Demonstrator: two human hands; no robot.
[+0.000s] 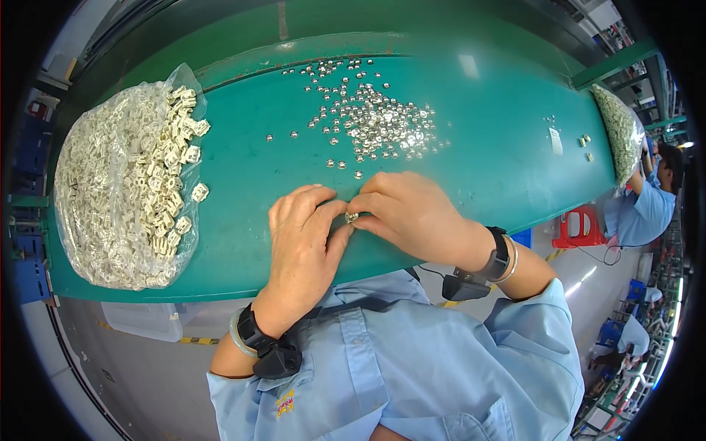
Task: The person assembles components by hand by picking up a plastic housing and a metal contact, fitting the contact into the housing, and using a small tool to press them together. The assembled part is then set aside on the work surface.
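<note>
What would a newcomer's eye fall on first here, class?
Shiny domed metal pieces glitter mid-table on the green worktable. At left, a bulging clear plastic bag spills cream plastic parts. Near the front edge, left hand and right hand pinch one tiny piece.

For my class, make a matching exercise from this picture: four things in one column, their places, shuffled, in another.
Things
1. Bag of cream parts
2. Shiny metal pieces
3. Small part
4. Bag of grey-green parts

Places
A. At the fingertips of the left hand and right hand
B. At the right end of the green table
C. Scattered over the table's middle
D. At the table's left end

Pairs: 1-D, 2-C, 3-A, 4-B
</note>
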